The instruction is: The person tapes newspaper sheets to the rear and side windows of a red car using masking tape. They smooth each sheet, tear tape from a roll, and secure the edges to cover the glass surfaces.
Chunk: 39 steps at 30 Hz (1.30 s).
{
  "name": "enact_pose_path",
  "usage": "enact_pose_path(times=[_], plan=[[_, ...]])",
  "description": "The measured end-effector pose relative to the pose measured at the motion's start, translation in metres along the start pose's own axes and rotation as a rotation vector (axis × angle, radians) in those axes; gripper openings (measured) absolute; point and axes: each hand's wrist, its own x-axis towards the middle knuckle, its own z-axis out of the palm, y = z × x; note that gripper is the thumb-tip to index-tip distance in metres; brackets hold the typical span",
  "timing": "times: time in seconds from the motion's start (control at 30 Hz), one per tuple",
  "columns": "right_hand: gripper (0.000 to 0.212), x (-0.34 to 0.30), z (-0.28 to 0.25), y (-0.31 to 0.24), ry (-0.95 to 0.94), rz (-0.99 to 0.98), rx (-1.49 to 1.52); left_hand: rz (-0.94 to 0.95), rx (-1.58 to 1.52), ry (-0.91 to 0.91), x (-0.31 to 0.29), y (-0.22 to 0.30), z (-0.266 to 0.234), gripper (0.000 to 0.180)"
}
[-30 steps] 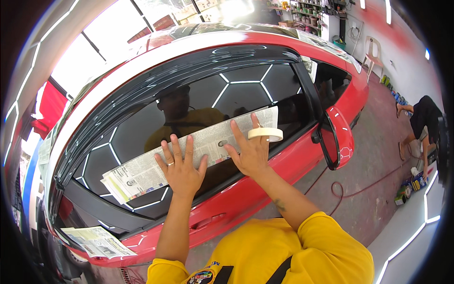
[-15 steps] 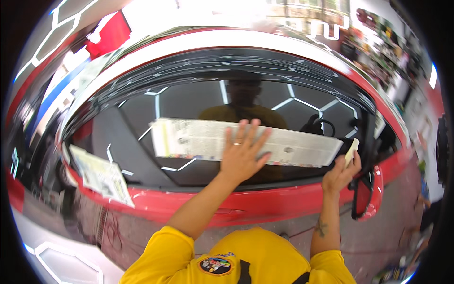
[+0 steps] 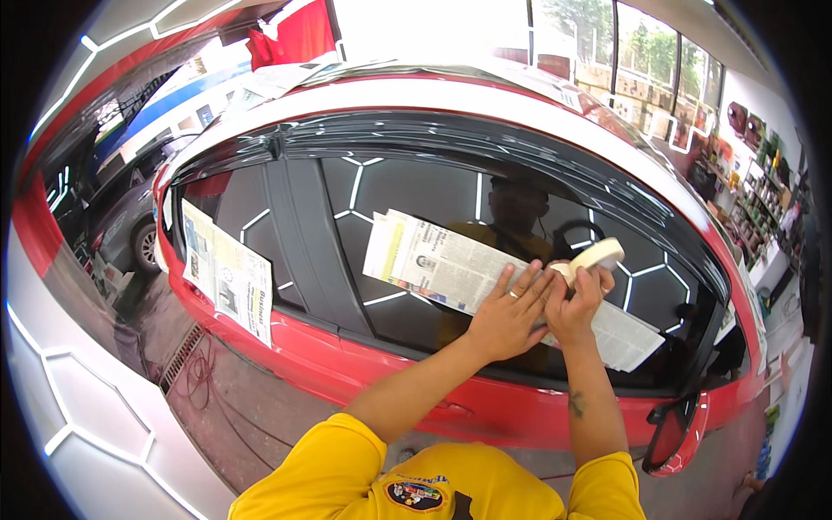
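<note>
A folded strip of newspaper (image 3: 464,264) lies slantwise against the dark front side window (image 3: 416,186) of a red car. My left hand (image 3: 507,316) presses flat on the strip with its fingers stretched out. Close beside it, my right hand (image 3: 578,312) grips a roll of cream masking tape (image 3: 600,253). A short length of tape seems to come off the roll near the left fingertips; my fingers partly hide where it ends. Both hands are over the middle of the strip.
Another newspaper sheet (image 3: 227,276) hangs over the rear side window and door. The side mirror (image 3: 680,433) juts out at the lower right. A hose (image 3: 204,386) lies on the floor at left, near a drain grate (image 3: 180,355). Cluttered shelves (image 3: 763,191) stand far right.
My right hand has moved left from the strip's right end to beside my left hand, bringing the tape roll. The view has shifted, and the strip now appears more slanted.
</note>
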Motion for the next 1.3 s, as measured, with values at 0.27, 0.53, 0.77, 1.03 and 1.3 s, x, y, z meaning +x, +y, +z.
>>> enact_pose_path(times=[0.27,0.53,0.77,1.03,1.3], plan=[[0.053,0.013,-0.022,-0.007,-0.224,-0.033,-0.002,-0.177,0.032,-0.019,-0.024,-0.086,-0.055,0.096],[0.046,0.009,-0.018,-0.013,-0.205,-0.021,-0.040,-0.169,0.148,0.271,-0.020,-0.110,-0.099,0.076],[0.062,0.018,-0.022,-0.010,-0.167,-0.138,-0.012,-0.014,-0.411,0.233,0.068,-0.035,-0.111,0.036],[0.037,0.016,-0.018,-0.014,-0.187,-0.044,-0.122,-0.078,-0.287,0.115,0.069,-0.069,-0.163,0.012],[0.030,0.023,-0.013,-0.023,-0.245,-0.072,-0.237,-0.814,-0.550,0.421,0.009,-0.122,-0.174,0.010]])
